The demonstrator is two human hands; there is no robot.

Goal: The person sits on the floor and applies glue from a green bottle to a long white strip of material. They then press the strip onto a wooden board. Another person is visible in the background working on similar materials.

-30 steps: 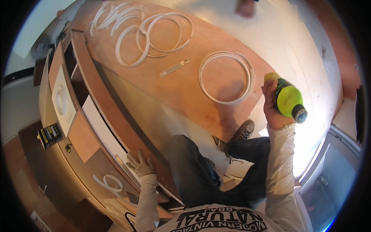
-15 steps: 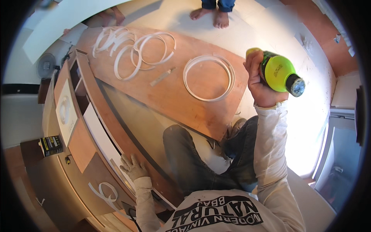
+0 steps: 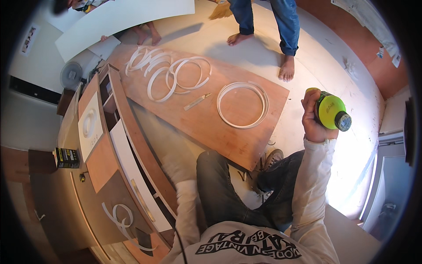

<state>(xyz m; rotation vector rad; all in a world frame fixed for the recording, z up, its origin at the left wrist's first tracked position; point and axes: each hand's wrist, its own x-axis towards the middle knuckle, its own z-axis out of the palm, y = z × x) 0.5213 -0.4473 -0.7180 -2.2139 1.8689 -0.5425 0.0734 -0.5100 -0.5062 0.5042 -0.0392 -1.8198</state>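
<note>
My right hand point(image 3: 314, 119) is wrapped round a bright green bottle point(image 3: 330, 111) with a dark label and a dark, whitish-smeared cap. The bottle is tilted, its cap pointing right and a little down. My left hand point(image 3: 175, 168) is smeared by motion beside the long edge of the wooden cabinet point(image 3: 140, 143), between it and my knee; its fingers cannot be made out. A white panel point(image 3: 132, 169) lies within the cabinet's front. Ahead on the floor is a wooden board point(image 3: 198, 127), with a round coil of white edging strip point(image 3: 220, 108) on it.
More white strip loops point(image 3: 151, 90) and a utility knife point(image 3: 197, 102) lie on the board. A barefoot person point(image 3: 285, 26) stands beyond it near a broom point(image 3: 221, 11). Another person's feet show under a large white panel point(image 3: 127, 20). A black box point(image 3: 68, 158) sits left.
My left hand has come off the cabinet edge and moved right. My right hand still holds the bottle, now lower in view. The far person's feet are wider apart, and more of their legs shows.
</note>
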